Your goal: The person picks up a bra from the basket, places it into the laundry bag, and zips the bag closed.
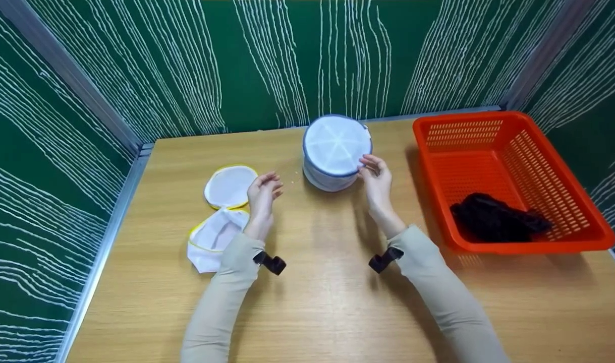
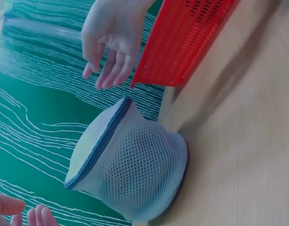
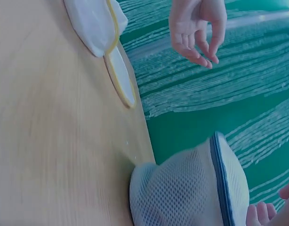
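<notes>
A white cylindrical mesh laundry bag with a blue zipped rim stands upright near the back of the table, its round lid on top. My right hand is at the right edge of that lid, fingers loosely bent. The left wrist view shows a gap between this hand and the bag. My left hand hovers to the bag's left, fingers relaxed and holding nothing. Beside it lies a second white bag with yellow trim, its round lid folded back; the left forearm partly covers it.
An orange plastic basket sits at the right with a black cloth inside. Green panels with white wavy lines close off the back and sides of the wooden table. A few tiny white specks lie left of the blue-rimmed bag.
</notes>
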Motion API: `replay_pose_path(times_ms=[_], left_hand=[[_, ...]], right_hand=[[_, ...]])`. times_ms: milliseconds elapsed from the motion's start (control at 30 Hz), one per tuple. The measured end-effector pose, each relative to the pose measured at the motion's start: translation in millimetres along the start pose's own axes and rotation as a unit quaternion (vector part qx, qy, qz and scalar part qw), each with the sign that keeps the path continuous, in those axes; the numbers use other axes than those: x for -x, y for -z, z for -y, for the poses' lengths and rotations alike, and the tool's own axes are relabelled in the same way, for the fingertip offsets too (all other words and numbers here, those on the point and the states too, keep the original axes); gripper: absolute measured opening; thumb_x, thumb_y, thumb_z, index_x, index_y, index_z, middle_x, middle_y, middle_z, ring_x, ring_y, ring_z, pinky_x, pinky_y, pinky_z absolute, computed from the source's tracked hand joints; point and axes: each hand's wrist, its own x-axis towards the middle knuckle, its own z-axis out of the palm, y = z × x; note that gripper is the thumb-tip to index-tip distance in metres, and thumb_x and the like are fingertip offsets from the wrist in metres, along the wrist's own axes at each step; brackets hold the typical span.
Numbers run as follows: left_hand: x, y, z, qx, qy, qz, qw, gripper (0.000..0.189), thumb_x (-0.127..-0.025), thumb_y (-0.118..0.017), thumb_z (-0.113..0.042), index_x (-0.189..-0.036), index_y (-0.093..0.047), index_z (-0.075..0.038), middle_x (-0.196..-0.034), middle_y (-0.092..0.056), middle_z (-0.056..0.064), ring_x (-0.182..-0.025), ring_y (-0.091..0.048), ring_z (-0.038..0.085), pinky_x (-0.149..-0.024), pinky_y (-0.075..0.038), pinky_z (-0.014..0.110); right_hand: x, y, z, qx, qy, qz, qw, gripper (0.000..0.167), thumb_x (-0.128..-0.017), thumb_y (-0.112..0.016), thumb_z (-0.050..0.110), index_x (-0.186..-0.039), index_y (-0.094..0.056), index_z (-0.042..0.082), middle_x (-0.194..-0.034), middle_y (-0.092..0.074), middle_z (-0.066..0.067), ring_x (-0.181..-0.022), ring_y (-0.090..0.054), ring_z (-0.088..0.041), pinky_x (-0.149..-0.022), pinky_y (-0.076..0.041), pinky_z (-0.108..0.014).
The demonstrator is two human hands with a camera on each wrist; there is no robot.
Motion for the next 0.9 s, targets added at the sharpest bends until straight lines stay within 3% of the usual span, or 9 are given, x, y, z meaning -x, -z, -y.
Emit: replay_pose_path(times_ms=[100, 200, 400, 600, 800, 833, 900], left_hand=[[30.9, 0.0, -30.0, 0.003, -0.003, -0.003, 1.0, 0.019, -0.08, -0.047, 0.011, -0.097, -0.054, 0.008, -0.081, -0.056, 0.007, -0.066, -0.054, 0.013, -0.06, -0.047, 0.023], [42.1, 8.2, -38.8, -0.003, -0.008, 0.001, 1.0, 0.018, -0.08, -0.046, 0.012, -0.097, -0.053, 0.009, -0.078, -0.056, 0.005, -0.064, -0.055, 0.011, -0.058, -0.047, 0.022], [49.2, 30.7, -42.0, -0.054, -0.028, -0.002, 0.9982, 0.022, -0.079, -0.048, 0.011, -0.101, -0.052, 0.011, -0.08, -0.059, 0.002, -0.066, -0.055, 0.008, -0.059, -0.047, 0.021], [52.3, 53.1, -47.1, -0.122, -0.055, -0.024, 0.9908, 0.023, -0.078, -0.05, 0.011, -0.101, -0.053, 0.012, -0.079, -0.059, 0.002, -0.069, -0.057, 0.013, -0.06, -0.047, 0.023], [51.9, 76.2, -51.3, -0.197, -0.066, -0.035, 0.9774, 0.023, -0.078, -0.047, 0.012, -0.099, -0.054, 0.009, -0.092, -0.058, 0.018, -0.068, -0.054, 0.008, -0.062, -0.045, 0.021], [51.6, 80.8, -51.7, -0.213, -0.067, -0.037, 0.974, 0.024, -0.078, -0.046, 0.012, -0.1, -0.054, 0.009, -0.094, -0.058, 0.019, -0.068, -0.053, 0.007, -0.062, -0.045, 0.02], [51.5, 90.2, -53.2, -0.249, -0.076, -0.044, 0.9646, 0.024, -0.078, -0.046, 0.01, -0.1, -0.055, 0.008, -0.095, -0.058, 0.02, -0.069, -0.052, 0.008, -0.062, -0.043, 0.017]], right_hand=[[4.8, -4.9, -9.3, -0.002, 0.019, 0.007, 0.9998, 0.026, -0.08, -0.045, -0.016, -0.105, -0.051, -0.01, -0.098, -0.055, -0.02, -0.083, -0.054, -0.022, -0.065, -0.045, -0.018], [12.8, -11.3, -16.5, -0.008, 0.033, 0.019, 0.9992, 0.024, -0.078, -0.047, -0.017, -0.101, -0.052, -0.011, -0.092, -0.059, -0.015, -0.078, -0.056, -0.02, -0.064, -0.047, -0.022], [29.0, -25.1, -32.8, -0.022, 0.037, 0.061, 0.9972, 0.023, -0.076, -0.046, -0.019, -0.098, -0.051, -0.016, -0.086, -0.06, -0.016, -0.071, -0.058, -0.019, -0.064, -0.05, -0.028], [47.2, -42.1, -49.1, -0.015, -0.012, 0.111, 0.9937, 0.026, -0.076, -0.043, -0.018, -0.101, -0.049, -0.019, -0.086, -0.059, -0.02, -0.068, -0.057, -0.013, -0.063, -0.05, -0.025], [61.5, -59.6, -66.6, 0.027, -0.054, 0.154, 0.9862, 0.027, -0.077, -0.044, -0.015, -0.104, -0.05, -0.016, -0.091, -0.058, -0.025, -0.075, -0.059, -0.022, -0.069, -0.052, -0.033], [58.3, -60.9, -81.9, 0.017, -0.045, 0.175, 0.9833, 0.025, -0.078, -0.047, -0.011, -0.102, -0.054, -0.012, -0.09, -0.059, -0.022, -0.075, -0.059, -0.021, -0.068, -0.052, -0.032], [60.8, -66.8, -91.2, 0.024, -0.055, 0.197, 0.9785, 0.026, -0.078, -0.048, -0.01, -0.103, -0.055, -0.009, -0.09, -0.06, -0.02, -0.076, -0.06, -0.024, -0.069, -0.052, -0.034]])
